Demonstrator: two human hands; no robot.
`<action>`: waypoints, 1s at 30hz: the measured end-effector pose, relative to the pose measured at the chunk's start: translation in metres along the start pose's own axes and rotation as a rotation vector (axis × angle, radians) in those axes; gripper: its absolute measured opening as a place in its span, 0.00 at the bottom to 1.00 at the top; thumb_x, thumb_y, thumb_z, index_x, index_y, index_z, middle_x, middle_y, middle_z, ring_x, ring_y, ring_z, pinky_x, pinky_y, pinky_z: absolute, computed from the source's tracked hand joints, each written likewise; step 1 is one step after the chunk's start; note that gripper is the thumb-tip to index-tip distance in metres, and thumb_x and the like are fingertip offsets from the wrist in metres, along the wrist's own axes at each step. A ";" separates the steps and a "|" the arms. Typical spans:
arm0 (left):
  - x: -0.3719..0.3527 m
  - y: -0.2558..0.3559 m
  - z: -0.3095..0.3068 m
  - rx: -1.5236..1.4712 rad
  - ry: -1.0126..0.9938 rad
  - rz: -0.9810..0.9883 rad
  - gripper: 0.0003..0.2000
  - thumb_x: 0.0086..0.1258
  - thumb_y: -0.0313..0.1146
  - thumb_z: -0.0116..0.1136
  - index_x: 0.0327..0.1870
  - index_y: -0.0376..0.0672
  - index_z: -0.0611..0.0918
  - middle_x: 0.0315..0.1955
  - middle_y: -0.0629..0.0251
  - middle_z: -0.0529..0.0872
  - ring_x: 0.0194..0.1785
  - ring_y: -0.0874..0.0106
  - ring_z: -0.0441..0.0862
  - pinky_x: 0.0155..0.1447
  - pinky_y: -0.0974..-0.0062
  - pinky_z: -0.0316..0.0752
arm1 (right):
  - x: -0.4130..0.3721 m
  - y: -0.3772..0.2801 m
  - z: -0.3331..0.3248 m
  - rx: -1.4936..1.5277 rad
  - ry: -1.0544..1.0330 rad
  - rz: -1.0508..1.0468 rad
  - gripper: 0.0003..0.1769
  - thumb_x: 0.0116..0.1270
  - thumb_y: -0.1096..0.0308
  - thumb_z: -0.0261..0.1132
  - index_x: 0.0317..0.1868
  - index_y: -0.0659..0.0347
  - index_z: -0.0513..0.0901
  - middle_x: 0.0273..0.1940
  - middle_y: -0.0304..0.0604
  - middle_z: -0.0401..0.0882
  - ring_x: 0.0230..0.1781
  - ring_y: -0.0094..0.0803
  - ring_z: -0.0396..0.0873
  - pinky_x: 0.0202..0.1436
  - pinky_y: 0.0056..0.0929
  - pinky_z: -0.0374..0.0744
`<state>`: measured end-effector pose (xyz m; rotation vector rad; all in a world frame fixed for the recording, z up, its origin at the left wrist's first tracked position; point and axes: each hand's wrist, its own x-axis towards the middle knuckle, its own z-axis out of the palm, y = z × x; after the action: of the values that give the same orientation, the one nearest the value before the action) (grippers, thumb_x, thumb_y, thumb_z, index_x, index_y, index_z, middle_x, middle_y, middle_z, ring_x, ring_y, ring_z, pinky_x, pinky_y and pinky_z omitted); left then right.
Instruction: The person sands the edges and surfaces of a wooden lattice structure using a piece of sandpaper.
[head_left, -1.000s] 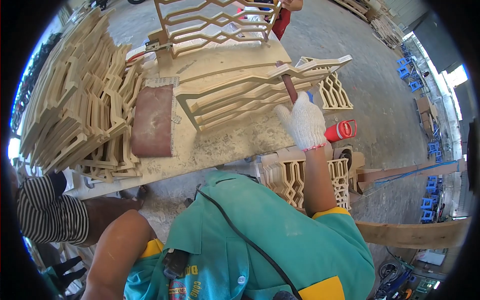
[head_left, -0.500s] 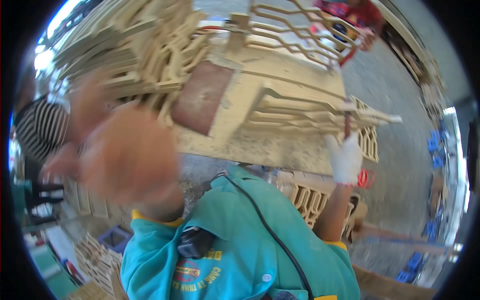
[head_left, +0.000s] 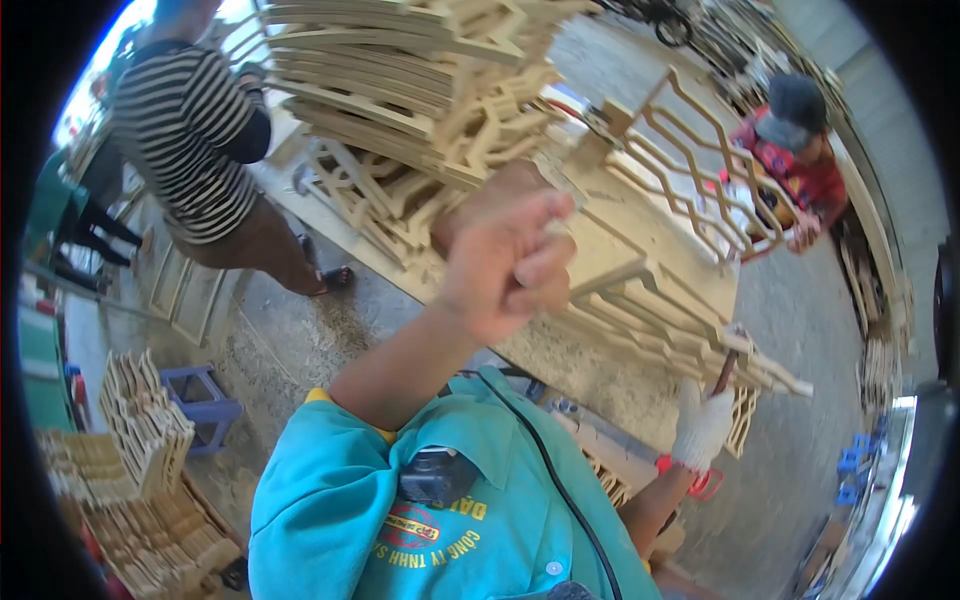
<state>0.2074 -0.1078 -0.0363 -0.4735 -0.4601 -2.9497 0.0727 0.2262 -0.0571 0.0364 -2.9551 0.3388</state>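
Observation:
My left hand [head_left: 515, 265], bare, is raised in front of the bench with its fingers curled in a pinch. Whether something small is between the fingertips I cannot make out. Partly behind it lies a reddish-brown sheet [head_left: 465, 215] on the bench. In a white glove, my right hand [head_left: 702, 430] is closed around the brown handle of a tool [head_left: 728, 370]. The tool's head is too small to tell. It is at the right end of a stack of zigzag wooden slats [head_left: 650, 310] lying along the near edge of the bench.
Tall piles of wooden slats [head_left: 370, 80] stand on the bench [head_left: 690, 285]. A co-worker in red [head_left: 800, 170] is behind a zigzag frame [head_left: 690, 150]; another person in stripes [head_left: 190, 140] stands at left. A purple stool [head_left: 205, 400] and stacked wooden parts [head_left: 145, 440] are lower left.
My left hand has moved right, from the left side to in front of the bench. The view has turned left, bringing the striped person into sight. My right hand still grips the tool.

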 end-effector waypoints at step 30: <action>0.050 -0.078 0.014 1.927 -0.216 0.610 0.11 0.61 0.38 0.63 0.40 0.43 0.80 0.34 0.61 0.81 0.37 0.56 0.81 0.41 0.59 0.75 | -0.026 -0.041 -0.024 -0.117 -0.009 -0.128 0.42 0.57 0.36 0.71 0.53 0.70 0.83 0.46 0.63 0.86 0.46 0.57 0.85 0.53 0.51 0.81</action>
<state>0.1520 -0.0333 -0.0290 -0.4088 -2.1090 -0.9167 0.1041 0.1914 -0.0295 0.2113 -2.9571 0.1491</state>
